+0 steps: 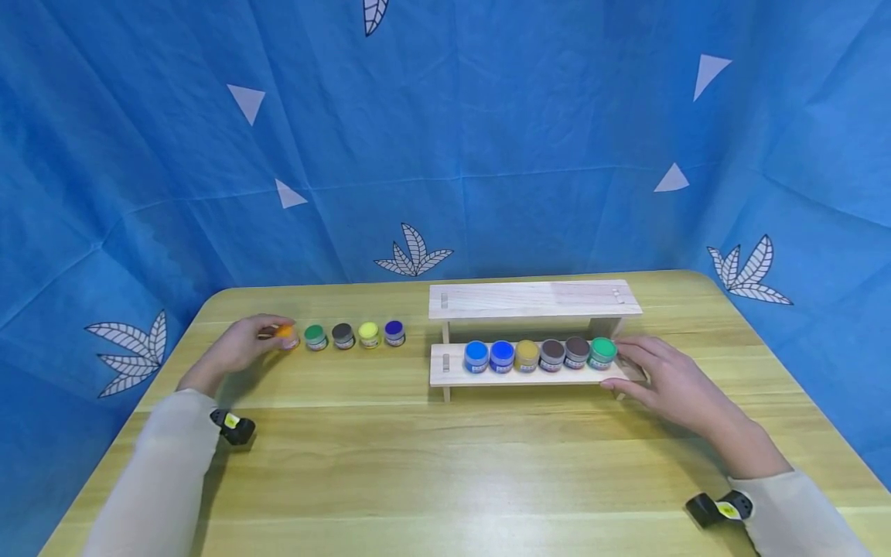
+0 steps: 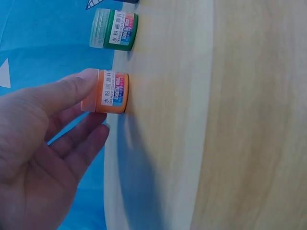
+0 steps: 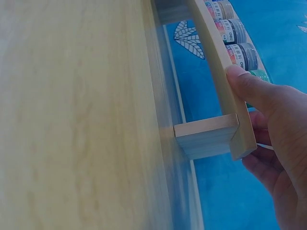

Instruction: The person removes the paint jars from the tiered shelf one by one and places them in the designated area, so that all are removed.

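Note:
My left hand (image 1: 247, 344) pinches an orange paint jar (image 2: 112, 91) between thumb and fingers at the table's far left. In the left wrist view the jar stands with its base at the tabletop, thumb at its lid. Beside it is a green paint jar (image 1: 316, 337). At the right end of a two-step wooden rack (image 1: 445, 379), my right hand (image 1: 671, 383) grips the lower board, its thumb (image 3: 242, 79) on the front edge and its other fingers around the end. Right by those fingers sits another green jar (image 1: 602, 353), partly hidden by the thumb in the right wrist view.
A black jar (image 1: 343, 336), a yellow jar (image 1: 369, 334) and a dark blue jar (image 1: 394, 333) continue the left row. Several jars line the lower step, among them a light blue one (image 1: 476, 357). Above is the upper step (image 1: 515, 300). Blue cloth (image 1: 487, 139) hangs behind the table.

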Available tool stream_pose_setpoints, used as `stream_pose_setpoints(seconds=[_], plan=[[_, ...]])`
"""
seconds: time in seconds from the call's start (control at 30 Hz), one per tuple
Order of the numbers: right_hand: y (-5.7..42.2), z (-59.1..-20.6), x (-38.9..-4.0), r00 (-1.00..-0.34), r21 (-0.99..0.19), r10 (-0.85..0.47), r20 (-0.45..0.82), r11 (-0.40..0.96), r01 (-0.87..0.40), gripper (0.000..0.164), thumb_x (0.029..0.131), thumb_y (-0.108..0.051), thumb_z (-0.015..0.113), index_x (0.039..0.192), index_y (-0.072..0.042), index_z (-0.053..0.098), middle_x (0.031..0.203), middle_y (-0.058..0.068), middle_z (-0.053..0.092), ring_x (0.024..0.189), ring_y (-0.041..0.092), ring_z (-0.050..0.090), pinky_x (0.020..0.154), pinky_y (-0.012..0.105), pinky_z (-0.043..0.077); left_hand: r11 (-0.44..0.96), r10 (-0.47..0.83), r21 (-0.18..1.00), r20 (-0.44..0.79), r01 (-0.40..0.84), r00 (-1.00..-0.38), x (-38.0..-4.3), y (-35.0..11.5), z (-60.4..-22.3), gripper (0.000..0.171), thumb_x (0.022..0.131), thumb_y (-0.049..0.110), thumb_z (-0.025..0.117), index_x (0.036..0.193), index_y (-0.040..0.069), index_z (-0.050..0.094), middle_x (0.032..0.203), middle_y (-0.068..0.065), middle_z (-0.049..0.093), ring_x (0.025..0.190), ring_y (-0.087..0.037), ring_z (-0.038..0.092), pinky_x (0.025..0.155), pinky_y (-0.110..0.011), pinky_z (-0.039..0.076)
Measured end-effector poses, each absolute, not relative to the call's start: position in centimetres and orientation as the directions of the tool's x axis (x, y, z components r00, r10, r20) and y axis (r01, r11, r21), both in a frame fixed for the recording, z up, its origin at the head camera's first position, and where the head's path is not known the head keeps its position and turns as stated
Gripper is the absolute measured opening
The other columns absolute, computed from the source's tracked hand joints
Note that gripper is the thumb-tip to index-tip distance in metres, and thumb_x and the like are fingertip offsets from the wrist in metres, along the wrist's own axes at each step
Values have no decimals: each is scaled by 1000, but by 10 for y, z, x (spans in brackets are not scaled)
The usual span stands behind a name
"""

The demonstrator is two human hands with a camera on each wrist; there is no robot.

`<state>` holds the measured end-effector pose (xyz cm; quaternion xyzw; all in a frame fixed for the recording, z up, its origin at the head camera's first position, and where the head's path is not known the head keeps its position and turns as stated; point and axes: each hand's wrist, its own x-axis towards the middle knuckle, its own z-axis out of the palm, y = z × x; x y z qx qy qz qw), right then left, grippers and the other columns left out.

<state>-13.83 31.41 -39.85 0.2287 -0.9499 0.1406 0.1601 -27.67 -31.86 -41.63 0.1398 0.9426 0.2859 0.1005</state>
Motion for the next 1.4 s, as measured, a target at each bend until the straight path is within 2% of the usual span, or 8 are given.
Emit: stream_pose_setpoints(seconds=[0.33, 0.63, 0.87, 1.2, 1.4], plan=[[313, -397, -137, -859, -207, -372, 351, 864, -458, 58, 77, -34, 83, 119, 2, 66, 119, 18, 62, 111, 41, 57, 93, 58, 45, 788, 351, 576, -132, 217, -927, -279, -318, -416, 42, 100, 16, 59, 138, 1, 53, 141, -28, 46, 127, -47, 45, 102, -59, 40], [313, -397, -137, -859, -202, -373, 352, 865, -459, 57, 77, -34, 83, 119, 1, 66, 119, 17, 62, 111, 40, 57, 93, 58, 46, 767, 343, 613, -145, 188, -928, -277, -317, -413, 51, 97, 24, 63, 141, 1, 50, 145, -27, 42, 129, -47, 42, 102, -59, 39], [314, -398, -137, -855, -193, -375, 358, 866, -461, 57, 78, -36, 82, 118, 2, 66, 119, 18, 62, 110, 40, 57, 93, 58, 46, 758, 356, 604, -68, 245, -932, -273, -313, -408, 47, 99, 18, 61, 140, 0, 49, 145, -26, 41, 130, -46, 39, 103, -59, 39], [314, -399, -137, -859, -188, -374, 349, 871, -455, 58, 78, -35, 82, 119, 2, 65, 120, 18, 62, 111, 41, 56, 93, 59, 45, 785, 362, 542, -5, 302, -932, -261, -287, -387, 50, 99, 30, 61, 142, 7, 50, 147, -20, 43, 135, -42, 35, 106, -62, 33], [314, -398, -137, -852, -183, -381, 358, 867, -465, 57, 76, -32, 84, 118, 2, 66, 118, 17, 62, 110, 40, 57, 92, 58, 46, 775, 396, 518, 48, 362, -917, -251, -264, -379, 49, 97, 33, 62, 139, 8, 54, 143, -18, 48, 135, -40, 38, 107, -60, 32]])
